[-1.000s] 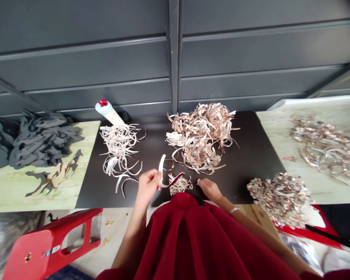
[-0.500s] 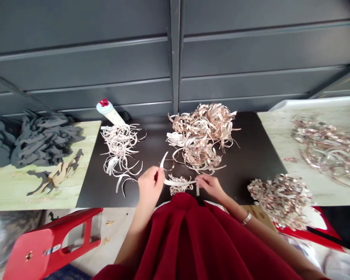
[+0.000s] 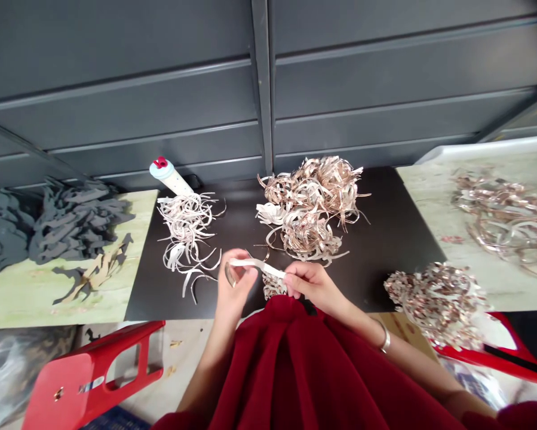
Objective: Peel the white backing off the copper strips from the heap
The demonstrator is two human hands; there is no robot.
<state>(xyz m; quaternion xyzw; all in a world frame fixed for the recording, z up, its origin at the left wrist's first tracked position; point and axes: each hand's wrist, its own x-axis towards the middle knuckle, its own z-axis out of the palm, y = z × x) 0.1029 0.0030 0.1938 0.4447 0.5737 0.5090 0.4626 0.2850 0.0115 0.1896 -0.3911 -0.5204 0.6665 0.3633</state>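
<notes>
A white, slightly curved strip (image 3: 264, 267) stretches between my two hands, just above the dark mat. My left hand (image 3: 236, 280) grips its left end, where the strip bends over the fingers and a shinier part curls down by the palm. The right end is pinched between the thumb and fingers of my right hand (image 3: 308, 280). Beneath the strip lies a small heap of short scraps (image 3: 273, 286), partly hidden by my right hand and the red clothing. Left of my left hand is a pile of white curved strips (image 3: 185, 224).
Rose-gold and white strips (image 3: 315, 209) are heaped at the mat's back. Shiny short pieces (image 3: 436, 304) sit at the right front edge, with more strips (image 3: 510, 215) beyond. Grey cut-out pieces (image 3: 77, 221) lie left. A cup with a red-topped lid (image 3: 172, 176) stands behind; a red stool (image 3: 93, 370) is below.
My left hand has turned and lowered, so the strip's raised left end now bends over its fingers. My right hand has shifted slightly left along the strip. The view has moved a little.
</notes>
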